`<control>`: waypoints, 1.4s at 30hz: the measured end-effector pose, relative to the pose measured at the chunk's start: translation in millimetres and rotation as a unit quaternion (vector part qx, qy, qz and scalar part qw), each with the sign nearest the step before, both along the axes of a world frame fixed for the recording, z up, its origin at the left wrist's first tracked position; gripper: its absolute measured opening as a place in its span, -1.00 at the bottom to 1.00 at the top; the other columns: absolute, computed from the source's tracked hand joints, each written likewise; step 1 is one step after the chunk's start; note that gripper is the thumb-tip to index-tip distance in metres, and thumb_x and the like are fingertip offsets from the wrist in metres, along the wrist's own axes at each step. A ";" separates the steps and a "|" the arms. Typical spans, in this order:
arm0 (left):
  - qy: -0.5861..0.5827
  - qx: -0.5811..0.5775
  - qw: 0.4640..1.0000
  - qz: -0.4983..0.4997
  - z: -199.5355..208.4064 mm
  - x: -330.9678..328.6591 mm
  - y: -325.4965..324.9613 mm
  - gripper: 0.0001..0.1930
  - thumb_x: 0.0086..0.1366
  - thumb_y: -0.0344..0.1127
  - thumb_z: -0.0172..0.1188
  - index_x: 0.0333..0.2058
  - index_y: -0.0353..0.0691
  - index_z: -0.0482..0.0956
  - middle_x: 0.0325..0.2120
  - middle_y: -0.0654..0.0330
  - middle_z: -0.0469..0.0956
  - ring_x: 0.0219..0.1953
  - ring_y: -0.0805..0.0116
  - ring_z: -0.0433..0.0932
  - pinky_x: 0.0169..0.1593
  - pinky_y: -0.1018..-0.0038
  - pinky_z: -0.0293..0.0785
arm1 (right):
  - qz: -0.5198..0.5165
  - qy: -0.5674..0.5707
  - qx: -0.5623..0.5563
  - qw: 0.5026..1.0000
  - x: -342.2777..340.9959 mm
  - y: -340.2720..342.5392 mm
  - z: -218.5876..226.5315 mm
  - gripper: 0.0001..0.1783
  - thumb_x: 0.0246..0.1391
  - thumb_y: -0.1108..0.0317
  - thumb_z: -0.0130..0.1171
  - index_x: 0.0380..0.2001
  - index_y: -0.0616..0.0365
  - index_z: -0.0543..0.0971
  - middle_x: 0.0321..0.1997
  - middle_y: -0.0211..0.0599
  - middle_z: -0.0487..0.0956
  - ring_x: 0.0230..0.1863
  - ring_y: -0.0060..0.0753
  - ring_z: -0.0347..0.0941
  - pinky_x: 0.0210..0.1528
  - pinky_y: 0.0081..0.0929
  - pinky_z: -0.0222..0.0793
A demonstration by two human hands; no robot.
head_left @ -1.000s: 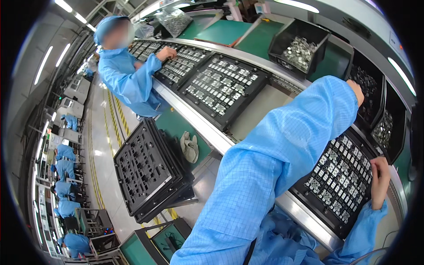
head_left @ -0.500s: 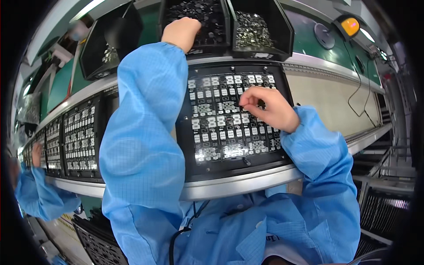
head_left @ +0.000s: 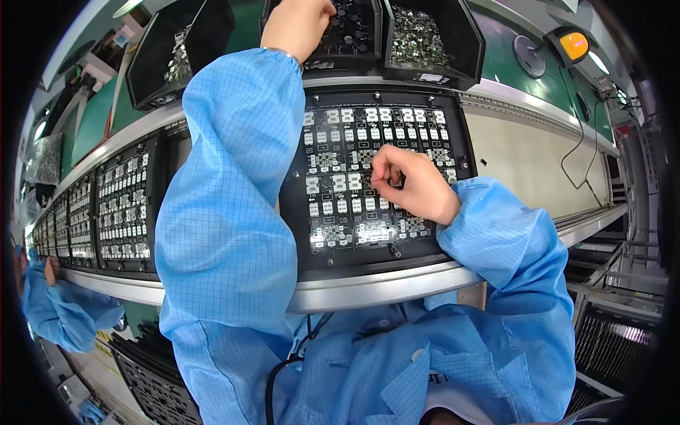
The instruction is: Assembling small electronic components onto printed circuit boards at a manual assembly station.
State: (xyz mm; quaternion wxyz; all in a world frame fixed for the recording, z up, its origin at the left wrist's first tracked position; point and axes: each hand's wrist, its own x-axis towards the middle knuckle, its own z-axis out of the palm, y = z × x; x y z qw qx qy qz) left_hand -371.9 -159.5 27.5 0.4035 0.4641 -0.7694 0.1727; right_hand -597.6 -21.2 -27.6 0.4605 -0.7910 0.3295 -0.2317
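My left hand [head_left: 297,30] reaches to the near left part of a black bin [head_left: 377,42] of small dark round parts [head_left: 348,28]. Its fingers are curled together, and whatever they hold is hidden. My right hand [head_left: 414,183] is over the middle of a black tray [head_left: 289,244] of circuit boards [head_left: 371,207]. Thumb and forefinger are pinched together just above the boards. Anything between those fingertips is too small to make out. Rows of white parts cover the boards.
A bin of shiny metal parts [head_left: 418,39] stands right of the dark parts; another black bin [head_left: 145,71] is at left. More filled trays [head_left: 124,205] line the rail leftward, beside a co-worker's blue sleeve [head_left: 67,312]. An orange-topped lamp [head_left: 572,47] stands at far right.
My left hand has moved slightly farther over the bin of dark parts. My right hand has shifted a little left and down across the boards, still pinched. The view has also shifted slightly.
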 end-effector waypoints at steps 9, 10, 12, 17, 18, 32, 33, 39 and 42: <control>0.444 0.364 0.793 -0.204 15.0 7.7 50.2 -0.76 0.23 -0.45 0.04 -0.14 -0.35 0.55 -0.25 0.21 0.58 -0.31 0.58 0.45 -0.22 0.66 0.37 | 0.018 0.003 -0.026 0.999 4.5 -0.5 0.8 -0.81 -0.11 0.58 0.18 -0.48 0.16 0.36 -0.54 -0.44 0.41 -0.53 -0.61 0.29 -0.48 -0.64 0.25; 0.467 0.383 0.767 -0.217 15.5 7.6 63.0 -0.75 0.23 -0.45 0.04 -0.13 -0.35 0.54 -0.23 0.20 0.58 -0.32 0.58 0.43 -0.21 0.66 0.37 | 0.024 0.005 -0.030 0.999 5.4 -1.1 0.9 -0.81 -0.11 0.58 0.18 -0.48 0.16 0.36 -0.55 -0.45 0.39 -0.52 -0.61 0.29 -0.47 -0.63 0.25; 0.499 0.389 0.741 -0.226 10.0 2.2 90.0 -0.78 0.17 -0.48 0.07 -0.20 -0.36 0.58 -0.34 0.20 0.60 -0.38 0.57 0.45 -0.26 0.64 0.39 | 0.023 0.007 -0.035 0.999 5.4 -0.5 3.0 -0.81 -0.11 0.58 0.17 -0.48 0.16 0.36 -0.55 -0.45 0.39 -0.52 -0.61 0.29 -0.47 -0.63 0.25; 0.495 0.464 0.705 -0.206 -16.1 -4.4 152.3 -0.79 0.19 -0.54 0.08 -0.19 -0.35 0.55 -0.27 0.20 0.57 -0.26 0.53 0.49 -0.13 0.62 0.40 | 0.019 0.023 0.000 1.000 2.6 -1.6 8.7 -0.81 -0.11 0.57 0.17 -0.48 0.15 0.35 -0.56 -0.45 0.38 -0.52 -0.61 0.28 -0.48 -0.63 0.25; 0.520 0.471 0.685 -0.195 -23.6 -4.1 162.1 -0.80 0.17 -0.56 0.09 -0.20 -0.35 0.56 -0.28 0.20 0.57 -0.24 0.51 0.50 -0.10 0.61 0.41 | 0.022 0.029 0.004 0.999 4.1 -2.1 8.9 -0.81 -0.11 0.58 0.16 -0.48 0.16 0.35 -0.56 -0.44 0.38 -0.53 -0.61 0.28 -0.48 -0.63 0.25; 0.464 0.486 0.708 -0.217 -52.2 -8.1 174.4 -0.78 0.12 -0.62 0.12 -0.23 -0.33 0.57 -0.31 0.20 0.56 -0.21 0.45 0.53 -0.10 0.57 0.47 | -0.092 -0.135 -0.105 0.981 -17.1 -80.9 75.8 -0.93 0.05 0.49 0.10 -0.37 0.14 0.44 -0.43 -0.51 0.46 -0.43 -0.71 0.36 -0.39 -0.75 0.27; 0.443 0.488 0.722 -0.209 -49.1 -12.7 172.9 -0.78 0.13 -0.62 0.12 -0.23 -0.31 0.57 -0.33 0.20 0.56 -0.21 0.45 0.53 -0.11 0.56 0.47 | -0.125 -0.151 -0.129 0.972 -26.6 -100.2 79.1 -0.94 0.08 0.46 0.08 -0.34 0.14 0.45 -0.44 -0.52 0.47 -0.43 -0.73 0.36 -0.41 -0.77 0.25; 0.181 0.357 0.898 -0.185 -41.7 -23.5 170.2 -0.59 -0.02 -0.57 0.22 -0.13 -0.14 0.52 -0.42 0.25 0.60 -0.26 0.25 0.51 -0.14 0.38 0.43 | -0.111 0.182 -0.222 0.952 -40.1 -176.6 54.5 -0.73 0.10 0.36 0.06 -0.11 0.17 0.47 -0.33 -0.39 0.54 -0.29 -0.56 0.45 -0.19 -0.58 0.36; 0.042 0.287 0.943 -0.166 -41.5 -27.4 169.4 -0.64 -0.04 -0.50 0.24 -0.19 -0.10 0.53 -0.50 0.20 0.52 -0.36 0.20 0.50 -0.26 0.31 0.44 | -0.027 0.240 -0.201 0.949 -39.2 -203.4 21.8 -0.66 0.11 0.40 0.01 -0.01 0.15 0.46 -0.20 -0.28 0.57 -0.18 -0.42 0.46 -0.08 -0.51 0.35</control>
